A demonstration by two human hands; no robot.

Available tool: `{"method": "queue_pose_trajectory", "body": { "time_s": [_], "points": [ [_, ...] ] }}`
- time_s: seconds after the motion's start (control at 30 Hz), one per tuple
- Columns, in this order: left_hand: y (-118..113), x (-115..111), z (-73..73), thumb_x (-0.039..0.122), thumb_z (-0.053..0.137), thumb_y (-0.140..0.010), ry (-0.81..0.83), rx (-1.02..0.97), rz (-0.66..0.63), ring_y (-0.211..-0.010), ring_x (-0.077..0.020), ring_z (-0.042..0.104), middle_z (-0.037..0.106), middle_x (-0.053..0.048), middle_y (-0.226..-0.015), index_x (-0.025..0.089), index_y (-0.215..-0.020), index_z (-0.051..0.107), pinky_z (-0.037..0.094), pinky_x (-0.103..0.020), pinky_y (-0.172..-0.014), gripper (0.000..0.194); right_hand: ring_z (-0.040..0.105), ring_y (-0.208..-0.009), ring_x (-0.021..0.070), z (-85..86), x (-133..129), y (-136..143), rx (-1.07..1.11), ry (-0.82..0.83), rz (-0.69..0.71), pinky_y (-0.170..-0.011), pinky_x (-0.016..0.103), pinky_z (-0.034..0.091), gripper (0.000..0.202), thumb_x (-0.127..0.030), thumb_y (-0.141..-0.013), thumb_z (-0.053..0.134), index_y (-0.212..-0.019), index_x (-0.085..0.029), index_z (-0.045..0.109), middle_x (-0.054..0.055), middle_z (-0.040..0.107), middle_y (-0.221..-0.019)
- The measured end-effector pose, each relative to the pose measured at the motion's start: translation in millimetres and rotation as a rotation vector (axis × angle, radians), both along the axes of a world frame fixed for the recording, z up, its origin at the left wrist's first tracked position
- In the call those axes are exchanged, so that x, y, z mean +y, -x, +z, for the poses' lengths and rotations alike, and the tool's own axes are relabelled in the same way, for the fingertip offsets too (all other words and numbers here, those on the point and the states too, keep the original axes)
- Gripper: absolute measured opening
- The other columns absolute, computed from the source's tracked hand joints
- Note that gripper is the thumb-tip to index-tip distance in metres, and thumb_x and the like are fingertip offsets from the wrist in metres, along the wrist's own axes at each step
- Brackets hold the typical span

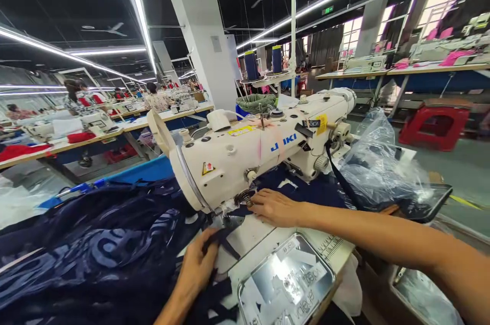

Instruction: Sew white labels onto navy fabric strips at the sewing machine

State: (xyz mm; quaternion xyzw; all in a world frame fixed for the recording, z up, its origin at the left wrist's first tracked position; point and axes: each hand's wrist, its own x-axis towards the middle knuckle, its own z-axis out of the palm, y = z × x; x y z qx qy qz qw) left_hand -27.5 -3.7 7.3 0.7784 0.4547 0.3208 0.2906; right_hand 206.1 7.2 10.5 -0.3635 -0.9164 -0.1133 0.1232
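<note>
A white sewing machine [245, 149] with blue lettering stands in front of me. My left hand [199, 261] is closed at the near side of the needle area, thumb and fingers pinching dark navy fabric [226, 241]. My right hand [273, 207] reaches in from the right under the machine arm. Its fingers are bent together beside a dark coiled part [245, 197] near the needle, and what lies under the fingertips is hidden. A large heap of navy fabric with a lighter pattern [111, 243] spreads to the left.
A clear-lidded metal tin with labels [287, 281] sits at the table's front. Crumpled clear plastic [377, 167] lies to the right. Two navy thread cones [250, 65] stand behind the machine. A red stool [436, 123] is at far right. People and other machines fill the background.
</note>
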Motion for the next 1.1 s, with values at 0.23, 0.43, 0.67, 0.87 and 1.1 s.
{"method": "queue_pose_trajectory", "body": {
  "time_s": [0.23,0.43,0.67,0.87,1.1],
  "points": [
    [1.2,-3.9,1.7,0.047,0.048,-0.066,-0.046,0.157,0.059,-0.067,-0.0219,0.057,0.06,-0.003,-0.065,0.02,-0.06,0.059,0.045,-0.033,-0.065,0.03,0.043,-0.104,0.0192,15.1,-56.0,-36.4,0.195,0.177,0.117,-0.09,0.034,0.035,0.014,-0.013,-0.082,0.046,-0.074,-0.015,0.057,0.01,0.054,-0.108],
    [-9.8,-13.6,-0.5,0.052,0.049,-0.066,0.019,0.107,0.082,-0.051,-0.0156,0.047,0.046,0.003,-0.05,0.02,-0.049,0.047,0.037,-0.026,-0.053,0.036,0.045,-0.098,0.0197,30.4,-92.2,-42.2,0.084,0.28,0.09,-0.087,0.034,0.034,0.007,-0.017,-0.079,0.054,-0.072,-0.017,0.055,0.006,0.054,-0.104],
    [-14.8,-30.5,6.1,0.048,0.055,-0.062,0.284,-0.152,0.029,-0.059,-0.0155,0.047,0.054,0.002,-0.057,0.018,-0.061,0.06,0.037,-0.024,-0.059,0.031,0.055,-0.071,0.0171,35.0,-113.9,-34.0,-0.1,0.453,-0.095,-0.063,0.027,0.04,0.012,-0.007,-0.066,0.053,-0.07,-0.018,0.054,0.004,0.057,-0.085],
    [-7.4,-37.0,-1.2,0.053,0.067,-0.053,0.446,-0.376,0.094,-0.046,-0.0078,0.032,0.041,0.006,-0.048,0.016,-0.055,0.054,0.023,-0.019,-0.044,0.04,0.056,-0.072,0.0179,25.4,-115.5,-30.8,0.055,0.511,-0.071,-0.063,0.026,0.04,0.026,0.0,-0.054,0.04,-0.065,-0.021,0.05,0.003,0.058,-0.08],
    [-6.5,-40.9,-3.9,0.056,0.069,-0.052,0.44,-0.444,0.088,-0.047,-0.0079,0.034,0.043,0.005,-0.049,0.015,-0.056,0.055,0.024,-0.019,-0.045,0.043,0.048,-0.064,0.0149,41.6,-98.8,-19.6,0.428,0.545,-0.196,-0.057,0.024,0.035,0.013,-0.012,-0.071,0.04,-0.077,-0.019,0.05,0.0,0.051,-0.067]
  ]
}}
